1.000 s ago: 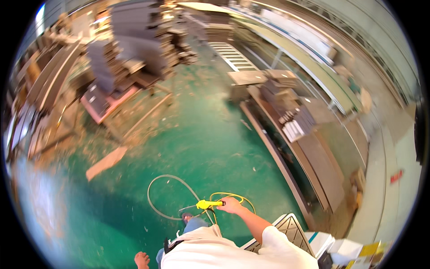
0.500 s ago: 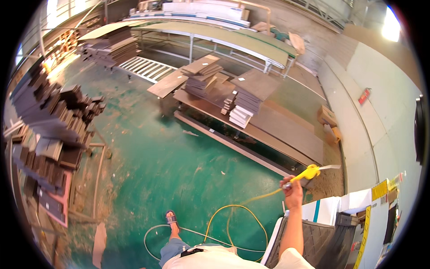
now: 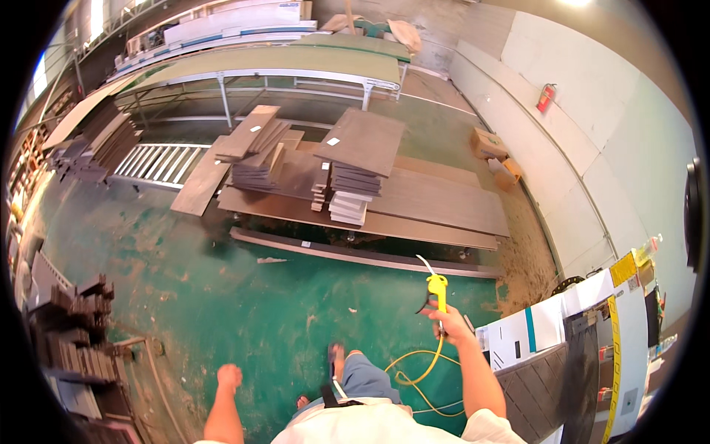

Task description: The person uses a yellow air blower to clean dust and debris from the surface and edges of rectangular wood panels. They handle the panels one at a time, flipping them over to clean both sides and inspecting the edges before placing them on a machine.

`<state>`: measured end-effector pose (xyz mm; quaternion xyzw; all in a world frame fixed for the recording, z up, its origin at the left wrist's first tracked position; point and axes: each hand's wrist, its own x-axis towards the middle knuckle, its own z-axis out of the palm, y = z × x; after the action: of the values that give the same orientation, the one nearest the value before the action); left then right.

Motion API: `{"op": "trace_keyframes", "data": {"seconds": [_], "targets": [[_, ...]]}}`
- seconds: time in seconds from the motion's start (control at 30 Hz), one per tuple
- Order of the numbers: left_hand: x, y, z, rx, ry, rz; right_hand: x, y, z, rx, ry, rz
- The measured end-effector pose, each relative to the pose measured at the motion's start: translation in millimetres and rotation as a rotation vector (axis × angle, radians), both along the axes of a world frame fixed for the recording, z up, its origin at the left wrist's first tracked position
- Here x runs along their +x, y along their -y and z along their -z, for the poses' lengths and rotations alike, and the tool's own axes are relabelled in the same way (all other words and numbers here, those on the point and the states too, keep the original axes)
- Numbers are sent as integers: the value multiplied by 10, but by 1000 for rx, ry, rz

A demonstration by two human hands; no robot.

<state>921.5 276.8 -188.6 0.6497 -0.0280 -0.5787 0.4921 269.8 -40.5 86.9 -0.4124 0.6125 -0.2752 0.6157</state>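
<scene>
My right hand [image 3: 452,325] grips a yellow air blow gun [image 3: 438,288] by its handle, its pale nozzle pointing up and away from me. From the handle's lower end a yellow air hose [image 3: 421,377] loops down to the floor beside my legs. My left hand [image 3: 230,377] hangs over the green floor at the lower left, fingers curled into a loose fist, with nothing seen in it. Beyond the blow gun lies a long, narrow brown board [image 3: 355,259], low along the front of a loaded platform.
Stacked brown panels [image 3: 362,144] stand on the low platform [image 3: 451,200] ahead. A roller conveyor [image 3: 159,163] lies at the left, with more boards on a rack [image 3: 81,355] nearer me. A white machine [image 3: 547,325] stands at my right. A fire extinguisher [image 3: 546,98] hangs on the wall.
My view has turned right. The blow gun has swung from pointing right to pointing up and away, still in my right hand. My left hand has come into view, and my feet have shifted.
</scene>
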Motion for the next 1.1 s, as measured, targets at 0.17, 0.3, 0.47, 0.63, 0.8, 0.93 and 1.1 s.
{"op": "trace_keyframes", "data": {"seconds": [0.17, 0.3, 0.47, 0.63, 0.8, 0.93, 1.1], "targets": [[-183, 3036, -597, 24, 273, -31, 777, 1054, 236, 48, 922, 168], [-1105, 4994, -1026, -61, 134, 253, 1089, 2170, 384, 134, 950, 214], [-1960, 7124, -1199, -32, 31, 447, 1004, 3099, 515, -103, 376, 291], [-2538, 8841, -1118, -111, -250, 298, 758, 3484, 199, -34, 286, 87], [-2713, 9608, -865, -143, -414, 18, 759, 3485, 253, 185, 228, -23], [-2469, 9443, -707, -353, -323, 99, 887, 3863, 696, 128, -47, 8], [-1867, 8470, -850, -211, -262, 320, 1273, 4757, 1252, 190, 81, 395]]}}
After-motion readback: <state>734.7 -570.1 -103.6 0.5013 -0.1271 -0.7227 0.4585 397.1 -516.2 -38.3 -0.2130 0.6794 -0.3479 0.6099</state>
